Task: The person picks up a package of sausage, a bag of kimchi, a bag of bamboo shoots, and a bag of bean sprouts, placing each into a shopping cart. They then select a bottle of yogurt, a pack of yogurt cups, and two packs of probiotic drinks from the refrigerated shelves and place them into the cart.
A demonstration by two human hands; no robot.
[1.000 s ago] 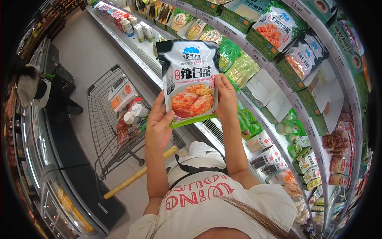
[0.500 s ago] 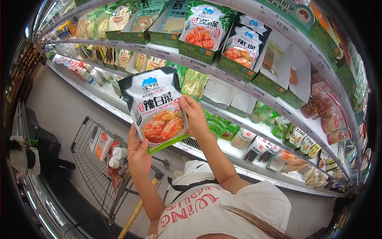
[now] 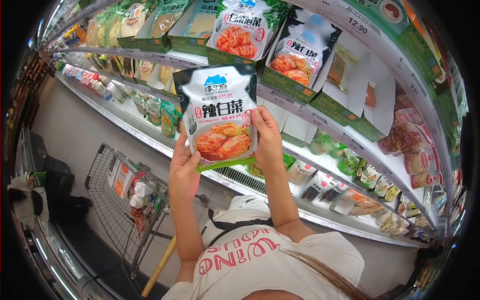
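Note:
A white and black pouch of spicy cabbage kimchi (image 3: 220, 117) is held up between both hands, its printed front facing me. My left hand (image 3: 185, 167) grips its lower left corner, thumb on the front. On the right edge, my right hand (image 3: 266, 131) is closed with its thumb on the front; the fingers behind the pouch are hidden. Matching kimchi pouches (image 3: 300, 50) stand in a green box on the shelf just beyond, beside a green-edged kimchi pouch (image 3: 237, 35).
A wire shopping cart (image 3: 112, 195) with several goods in it stands at the lower left. Chilled shelves (image 3: 280, 100) curve across the far side, holding packed foods and price labels. Behind the cart is a dark bin-like object (image 3: 57, 172).
Both hands have moved the kimchi pouch to the right and slightly up, and it now stands more upright. The camera view has shifted a little. Both grips stay closed.

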